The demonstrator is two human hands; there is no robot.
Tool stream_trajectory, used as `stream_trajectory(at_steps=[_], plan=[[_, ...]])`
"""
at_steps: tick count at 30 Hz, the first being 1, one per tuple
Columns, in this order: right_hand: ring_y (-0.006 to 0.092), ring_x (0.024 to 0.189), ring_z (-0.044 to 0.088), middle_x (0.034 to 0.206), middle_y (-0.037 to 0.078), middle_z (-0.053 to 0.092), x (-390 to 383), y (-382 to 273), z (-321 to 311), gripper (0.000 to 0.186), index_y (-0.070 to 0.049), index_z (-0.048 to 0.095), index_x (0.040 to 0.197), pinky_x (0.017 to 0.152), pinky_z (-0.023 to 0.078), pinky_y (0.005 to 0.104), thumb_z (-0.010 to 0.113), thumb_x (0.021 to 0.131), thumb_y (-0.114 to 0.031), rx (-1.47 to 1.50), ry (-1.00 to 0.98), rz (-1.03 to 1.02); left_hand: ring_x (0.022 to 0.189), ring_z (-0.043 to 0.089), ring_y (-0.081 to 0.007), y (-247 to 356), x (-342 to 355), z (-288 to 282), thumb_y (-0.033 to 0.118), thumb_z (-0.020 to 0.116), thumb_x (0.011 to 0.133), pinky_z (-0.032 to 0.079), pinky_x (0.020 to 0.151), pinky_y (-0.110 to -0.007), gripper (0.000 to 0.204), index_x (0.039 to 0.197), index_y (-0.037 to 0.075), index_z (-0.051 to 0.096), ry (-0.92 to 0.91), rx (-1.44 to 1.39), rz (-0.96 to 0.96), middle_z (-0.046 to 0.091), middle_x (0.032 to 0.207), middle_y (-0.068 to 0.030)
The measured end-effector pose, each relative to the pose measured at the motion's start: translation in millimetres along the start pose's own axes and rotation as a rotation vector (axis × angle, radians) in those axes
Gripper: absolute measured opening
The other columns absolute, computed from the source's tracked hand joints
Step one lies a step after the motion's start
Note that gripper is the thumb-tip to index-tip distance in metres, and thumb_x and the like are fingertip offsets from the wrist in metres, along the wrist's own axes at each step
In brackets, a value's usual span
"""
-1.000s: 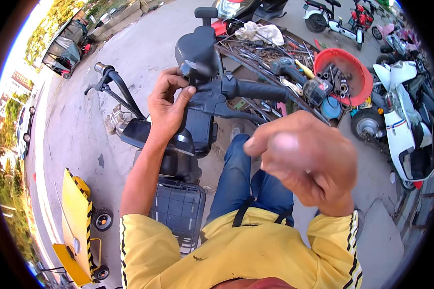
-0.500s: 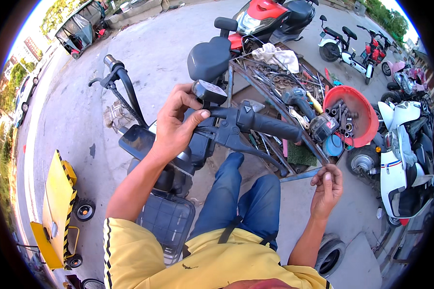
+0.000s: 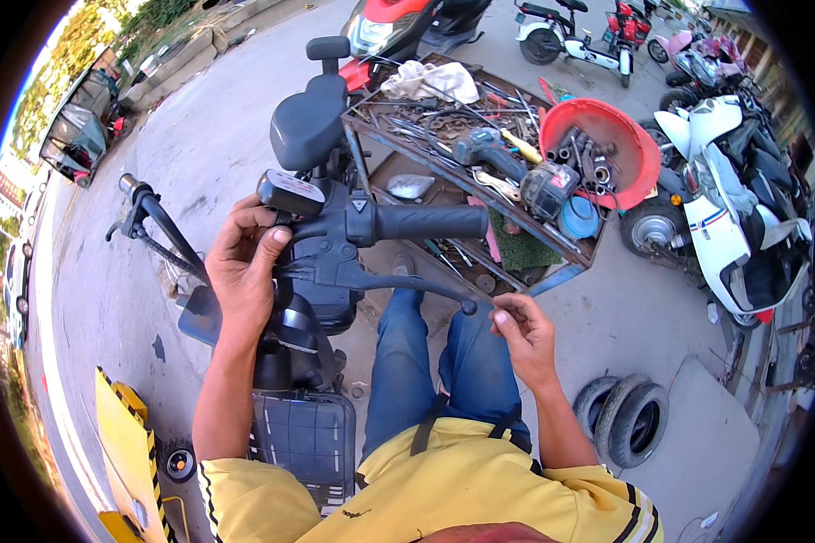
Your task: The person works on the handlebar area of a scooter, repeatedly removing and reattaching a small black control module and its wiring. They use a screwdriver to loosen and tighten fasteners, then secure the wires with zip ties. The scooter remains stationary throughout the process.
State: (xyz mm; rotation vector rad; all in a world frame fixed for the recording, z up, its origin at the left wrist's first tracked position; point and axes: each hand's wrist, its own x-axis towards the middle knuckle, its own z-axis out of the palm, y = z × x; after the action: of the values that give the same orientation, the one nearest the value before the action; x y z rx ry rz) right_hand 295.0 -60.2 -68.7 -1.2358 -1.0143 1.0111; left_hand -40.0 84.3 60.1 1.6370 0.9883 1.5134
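Note:
My left hand (image 3: 244, 267) is closed, thumb and fingers pinching the base of a small black display unit (image 3: 292, 193) on the handlebar of an electric scooter. Right of it run the black rubber grip (image 3: 430, 223) and, below that, the curved brake lever (image 3: 412, 284). Just off the lever's ball tip is my right hand (image 3: 527, 339), its thumb and fingertips pressed together. Whatever lies between them, if anything, is too small to make out. The scooter's dark saddle (image 3: 310, 125) stands beyond the handlebar.
A metal tool cart (image 3: 566, 273) stands ahead, bearing a cordless drill (image 3: 489, 152), a white rag (image 3: 430, 81) and a red basin (image 3: 638, 158) of sockets. Tyres (image 3: 638, 425) lie at the right, near a white scooter (image 3: 729, 253). A yellow cart (image 3: 122, 443) is at lower left.
The view has shifted, so the handlebar and cart sit further left. My right hand has moved from beside the cart's corner to near the brake lever's tip. My left hand keeps its hold.

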Motion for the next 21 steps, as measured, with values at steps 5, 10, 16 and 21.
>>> stream_trajectory(at_steps=[5, 10, 16, 21], plan=[[0.0118, 0.087, 0.067, 0.1, 0.006, 0.07, -12, -1, -17, 0.022, 0.001, 0.066, 0.12, 0.078, 0.056, 0.0278, 0.068, 0.101, -0.01, -0.21, 0.026, -0.056, 0.115, 0.058, -0.0142, -7, 1, -4, -0.005, 0.074, 0.092, 0.046, 0.102, -0.029, 0.016, 0.106, -0.004, 0.066, 0.038, 0.05, 0.0, 0.062, 0.134, -0.013], [0.0117, 0.083, 0.065, 0.095, 0.005, 0.071, -21, -9, -36, 0.023, 0.0, 0.067, 0.119, 0.076, 0.053, 0.0282, 0.069, 0.098, -0.009, -0.387, 0.139, -0.142, 0.097, 0.062, -0.0104, -8, 1, -4, 0.002, 0.072, 0.096, 0.048, 0.088, -0.026, 0.011, 0.104, -0.001, 0.067, 0.014, 0.091, 0.061, 0.066, 0.121, -0.0052], [0.0247, 0.082, 0.069, 0.098, 0.014, 0.07, 6, -33, -76, 0.027, -0.001, 0.064, 0.121, 0.074, 0.054, 0.0354, 0.069, 0.096, -0.009, -0.636, 0.305, -0.228, 0.092, 0.059, -0.0085, -2, 1, -1, 0.004, 0.073, 0.096, 0.046, 0.086, -0.024, 0.01, 0.1, 0.0, 0.065, 0.0, 0.1, 0.054, 0.065, 0.114, -0.0035], [0.0352, 0.093, 0.068, 0.1, 0.016, 0.071, 102, -55, -118, 0.034, 0.001, 0.064, 0.121, 0.079, 0.055, 0.0471, 0.071, 0.092, -0.015, -1.253, 0.483, -0.628, 0.089, 0.057, -0.0073, -1, 3, 6, 0.003, 0.072, 0.096, 0.045, 0.084, -0.023, 0.008, 0.099, 0.0, 0.065, 0.01, 0.064, 0.056, 0.065, 0.113, -0.0022]])
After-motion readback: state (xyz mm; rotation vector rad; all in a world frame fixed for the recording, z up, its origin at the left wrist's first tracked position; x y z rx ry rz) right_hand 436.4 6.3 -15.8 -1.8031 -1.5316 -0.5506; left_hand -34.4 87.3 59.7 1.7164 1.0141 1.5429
